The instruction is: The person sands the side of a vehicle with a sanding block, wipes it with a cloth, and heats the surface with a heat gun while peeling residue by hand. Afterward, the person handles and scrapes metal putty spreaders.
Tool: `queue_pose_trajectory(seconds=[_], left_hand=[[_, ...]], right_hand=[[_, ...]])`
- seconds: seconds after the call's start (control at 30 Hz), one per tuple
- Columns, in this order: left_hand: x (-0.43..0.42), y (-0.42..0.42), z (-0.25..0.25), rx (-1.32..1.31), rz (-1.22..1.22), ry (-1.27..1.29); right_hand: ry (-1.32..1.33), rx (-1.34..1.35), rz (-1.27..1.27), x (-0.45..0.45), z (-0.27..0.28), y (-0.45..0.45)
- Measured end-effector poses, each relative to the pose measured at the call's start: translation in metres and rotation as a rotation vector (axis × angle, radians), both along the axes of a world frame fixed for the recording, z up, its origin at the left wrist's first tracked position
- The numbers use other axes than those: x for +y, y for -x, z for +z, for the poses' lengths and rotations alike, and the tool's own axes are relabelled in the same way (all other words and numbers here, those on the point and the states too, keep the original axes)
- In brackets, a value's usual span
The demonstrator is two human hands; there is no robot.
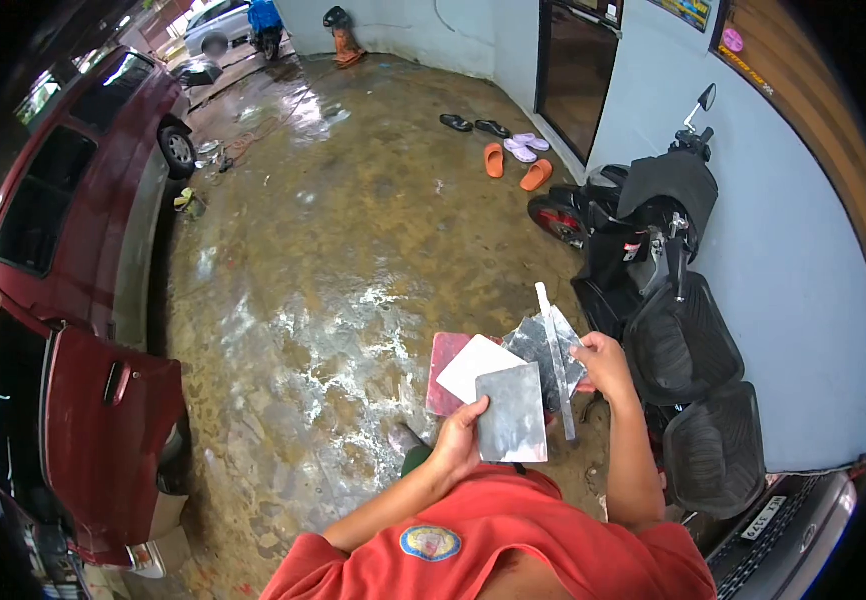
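My left hand (461,437) is closed on the lower left edge of a smooth grey rectangular plate (511,415). A white sheet (476,362) and a dull red sheet (443,398) show behind it, partly overlapped. To the right, my right hand (606,367) pinches the edge of a grey-smeared sheet (567,330), its thumb on top. A long thin pale strip (553,345), grey at its lower end, crosses that sheet beside the thumb. Under the strip lies a dark grey sheet (531,343). What supports the stacked pieces is hidden.
A maroon van (103,220) stands at the left, with a door-like panel (103,430) jutting out nearer me. A black scooter (643,215) and black mats (698,340) line the right wall. Sandals (494,160) lie by the doorway. The wet concrete floor (353,240) has white smears.
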State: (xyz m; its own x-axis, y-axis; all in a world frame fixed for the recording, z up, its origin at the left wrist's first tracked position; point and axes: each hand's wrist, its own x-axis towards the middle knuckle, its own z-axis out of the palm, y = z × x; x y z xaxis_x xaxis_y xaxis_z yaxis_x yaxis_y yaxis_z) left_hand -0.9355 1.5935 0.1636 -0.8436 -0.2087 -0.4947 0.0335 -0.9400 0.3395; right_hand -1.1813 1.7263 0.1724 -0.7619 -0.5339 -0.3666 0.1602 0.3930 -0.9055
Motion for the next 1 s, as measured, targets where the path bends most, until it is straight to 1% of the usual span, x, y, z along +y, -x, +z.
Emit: queue_pose_trajectory(seconds=[0.13, 0.23, 0.37, 0.5, 0.53, 0.6, 0.63, 0.7, 0.73, 0.77, 0.8, 0.83, 0.87, 0.9, 0.93, 0.97, 1.0], left_hand=[[-0.003, 0.002, 0.000, -0.030, -0.046, 0.021], [-0.013, 0.004, -0.003, -0.051, -0.109, 0.048], [-0.017, 0.003, 0.009, -0.076, -0.145, 0.113], [-0.023, 0.003, 0.025, -0.082, -0.150, 0.132], [-0.026, 0.002, 0.029, -0.069, -0.146, 0.175], [-0.036, -0.002, 0.034, -0.044, -0.140, 0.261], [-0.045, -0.005, 0.030, -0.050, -0.162, 0.232], [-0.065, -0.017, 0.042, -0.088, -0.126, 0.290], [-0.078, -0.030, 0.046, -0.110, -0.127, 0.317], [-0.094, -0.042, 0.040, -0.115, -0.133, 0.294], [-0.109, -0.055, 0.033, -0.152, -0.106, 0.334], [-0.121, -0.068, 0.032, -0.140, -0.099, 0.316], [-0.134, -0.078, 0.031, -0.122, -0.087, 0.299], [-0.145, -0.085, 0.030, -0.139, -0.060, 0.354], [-0.155, -0.092, 0.029, -0.151, -0.027, 0.411], [-0.166, -0.099, 0.026, -0.149, -0.046, 0.354], [-0.178, -0.106, 0.017, -0.173, -0.048, 0.372]], right_hand=[[0.042, 0.208, -0.006, 0.010, -0.030, -0.001], [0.114, -0.007, -0.077, 0.013, -0.020, -0.010], [0.111, 0.044, -0.090, 0.016, -0.009, -0.017], [0.127, 0.035, -0.136, 0.012, 0.034, -0.033], [0.130, 0.023, -0.147, 0.008, 0.041, -0.038], [0.174, 0.024, -0.170, -0.001, 0.042, -0.047], [0.198, 0.008, -0.177, -0.005, 0.042, -0.050], [0.247, -0.047, -0.174, -0.024, 0.042, -0.062], [0.264, -0.008, -0.169, -0.037, 0.036, -0.073], [0.248, 0.101, -0.104, -0.048, 0.011, -0.076], [0.229, 0.011, -0.126, -0.064, 0.024, -0.092], [0.218, 0.187, -0.085, -0.077, -0.007, -0.098], [0.221, -0.022, -0.132, -0.091, 0.024, -0.116], [0.255, -0.014, -0.203, -0.109, 0.017, -0.129], [0.232, 0.139, -0.173, -0.122, -0.003, -0.137], [0.190, 0.117, -0.160, -0.131, -0.004, -0.145], [0.147, 0.096, -0.146, -0.140, -0.006, -0.153]])
